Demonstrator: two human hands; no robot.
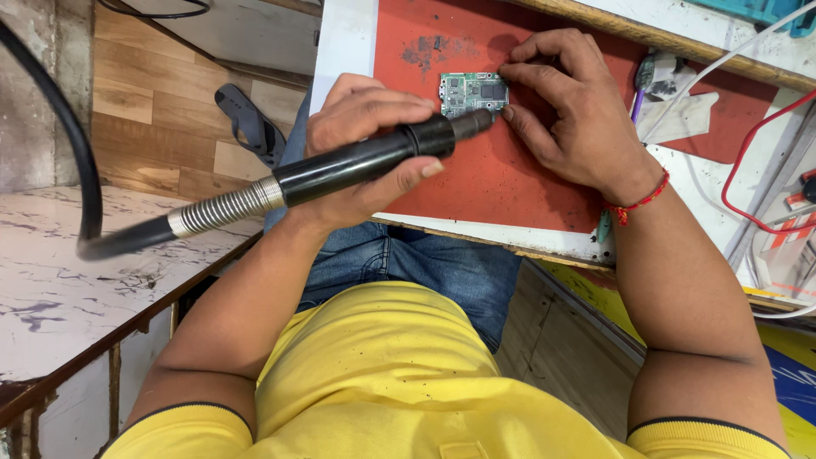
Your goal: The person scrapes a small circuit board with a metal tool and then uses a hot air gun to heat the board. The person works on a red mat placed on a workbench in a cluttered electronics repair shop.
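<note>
A person in a yellow shirt (382,374) is gripping a black cylindrical handheld tool with a coiled metal collar (357,166) in the left hand (365,136), fingers wrapping tight around its barrel, its nozzle touching a small green circuit board (473,92). The right hand (569,110) is pressing fingertips (510,71) down on the board's right edge, pinning it to the red mat (493,178) on the white counter (344,42).

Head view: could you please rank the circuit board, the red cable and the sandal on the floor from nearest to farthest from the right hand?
1. Circuit board: under the right hand's fingertips, on the red mat.
2. Red cable: on the bench, to the hand's right.
3. Sandal: on the floor, far left, beyond the left hand.
</note>
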